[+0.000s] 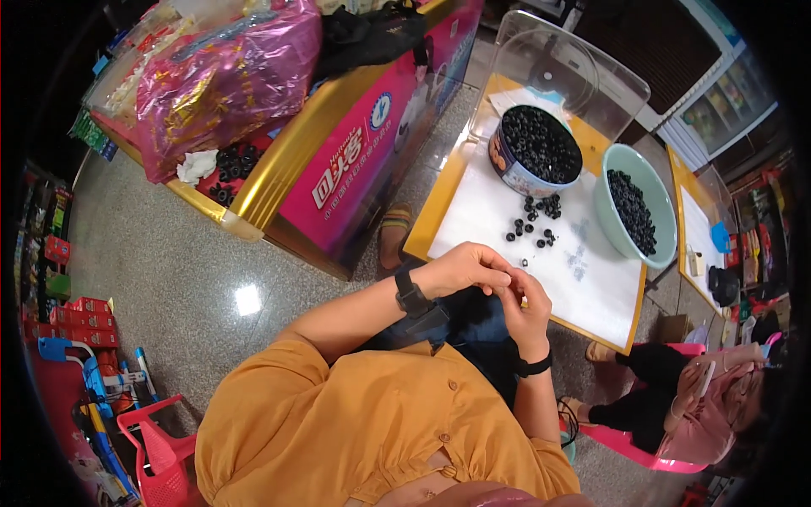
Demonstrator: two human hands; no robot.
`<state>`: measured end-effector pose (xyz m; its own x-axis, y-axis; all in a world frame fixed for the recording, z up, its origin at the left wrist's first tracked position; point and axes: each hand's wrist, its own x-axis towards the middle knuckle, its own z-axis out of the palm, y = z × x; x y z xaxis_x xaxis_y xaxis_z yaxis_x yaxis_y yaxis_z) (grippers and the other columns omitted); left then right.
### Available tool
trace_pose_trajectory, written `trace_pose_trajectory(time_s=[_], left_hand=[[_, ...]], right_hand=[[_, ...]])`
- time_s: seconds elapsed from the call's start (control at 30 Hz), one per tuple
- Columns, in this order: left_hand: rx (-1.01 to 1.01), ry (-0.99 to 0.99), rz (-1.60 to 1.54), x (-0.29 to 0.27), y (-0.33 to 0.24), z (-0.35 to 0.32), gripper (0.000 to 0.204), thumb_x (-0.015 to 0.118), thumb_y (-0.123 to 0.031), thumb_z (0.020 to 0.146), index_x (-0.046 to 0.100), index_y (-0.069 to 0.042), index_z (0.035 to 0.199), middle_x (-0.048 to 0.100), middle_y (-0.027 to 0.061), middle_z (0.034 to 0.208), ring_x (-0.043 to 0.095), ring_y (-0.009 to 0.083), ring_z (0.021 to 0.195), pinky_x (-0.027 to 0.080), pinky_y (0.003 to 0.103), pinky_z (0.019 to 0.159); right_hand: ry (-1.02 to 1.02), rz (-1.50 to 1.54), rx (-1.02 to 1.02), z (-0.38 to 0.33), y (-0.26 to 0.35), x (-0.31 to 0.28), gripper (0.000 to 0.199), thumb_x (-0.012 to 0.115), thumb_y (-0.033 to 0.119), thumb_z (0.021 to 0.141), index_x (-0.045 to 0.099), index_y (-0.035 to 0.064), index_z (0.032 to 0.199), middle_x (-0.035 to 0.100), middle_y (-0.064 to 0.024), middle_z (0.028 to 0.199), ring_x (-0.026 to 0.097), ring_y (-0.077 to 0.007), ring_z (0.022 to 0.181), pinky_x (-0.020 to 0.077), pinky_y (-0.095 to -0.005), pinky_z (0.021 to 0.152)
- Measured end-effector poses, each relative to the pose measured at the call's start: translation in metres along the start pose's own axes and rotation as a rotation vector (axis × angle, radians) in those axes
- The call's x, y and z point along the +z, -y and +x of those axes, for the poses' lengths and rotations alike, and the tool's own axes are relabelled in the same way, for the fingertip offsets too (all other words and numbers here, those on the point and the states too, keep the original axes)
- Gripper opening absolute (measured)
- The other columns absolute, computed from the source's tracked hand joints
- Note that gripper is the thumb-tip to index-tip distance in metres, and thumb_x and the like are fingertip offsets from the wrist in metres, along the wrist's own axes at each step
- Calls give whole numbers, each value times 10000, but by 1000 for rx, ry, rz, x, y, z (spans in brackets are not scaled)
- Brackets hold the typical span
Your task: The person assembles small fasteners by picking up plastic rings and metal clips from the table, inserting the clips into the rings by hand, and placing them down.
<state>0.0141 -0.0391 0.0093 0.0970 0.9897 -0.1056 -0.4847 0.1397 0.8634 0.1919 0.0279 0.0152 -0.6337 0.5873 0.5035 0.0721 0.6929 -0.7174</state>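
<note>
Orange shirt (pixel 338 422) fills the lower frame; above it, at centre, the left hand (pixel 463 269) and right hand (pixel 525 306) meet, fingertips pinched together on something too small to make out. Loose black rings (pixel 534 226) lie just above on the white table (pixel 591 287), below a round tin (pixel 537 150) and green bowl (pixel 635 207).

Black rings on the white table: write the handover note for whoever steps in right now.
Left hand and right hand meet at the table's near edge, fingertips pinched together on something too small to tell.
A loose cluster of black rings lies on the white table.
The round tin is full of rings; the green bowl holds a smaller batch.
Done and left: cannot tell which container holds finished pieces.
</note>
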Motion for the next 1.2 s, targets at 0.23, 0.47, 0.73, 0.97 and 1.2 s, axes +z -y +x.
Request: trace_pose_trajectory(time_s=[0.23,0.47,0.73,0.97,1.2], left_hand=[[-19,1,-177,-1,-1,-1,262,650,-171,946,658,0,1144,665,8,917,600,53,715,510,193,666],[-3,14,-161,-4,3,-1,324,622,-139,962,612,12,1248,680,42,993,599,76,767,510,205,713],[30,-36,-85,2,10,2,287,607,-153,974,621,2,1215,662,35,1014,592,76,770,508,214,719],[87,-125,15,-13,16,8,294,594,-175,982,603,-9,1224,648,26,1045,589,72,789,510,221,717],[52,-149,-27,-15,13,10,301,588,-153,981,589,10,1234,648,40,1032,598,79,799,530,232,720]], right_hand=[[-29,-11,32,12,6,-3,261,719,-22,832,662,3,1085,612,-32,804,541,-92,662,445,-227,590],[-81,0,26,9,4,6,259,712,-28,838,669,6,1091,597,-16,776,528,-80,653,426,-221,569],[-111,38,26,3,-3,6,267,715,-10,841,673,6,1104,578,4,765,494,-65,641,391,-202,560],[-143,22,181,-3,-6,-4,145,661,71,890,691,2,1013,602,-28,726,489,-80,631,374,-232,553],[-238,282,355,-17,-44,-14,235,535,140,982,685,-11,885,513,32,646,409,-44,590,309,-228,541]])
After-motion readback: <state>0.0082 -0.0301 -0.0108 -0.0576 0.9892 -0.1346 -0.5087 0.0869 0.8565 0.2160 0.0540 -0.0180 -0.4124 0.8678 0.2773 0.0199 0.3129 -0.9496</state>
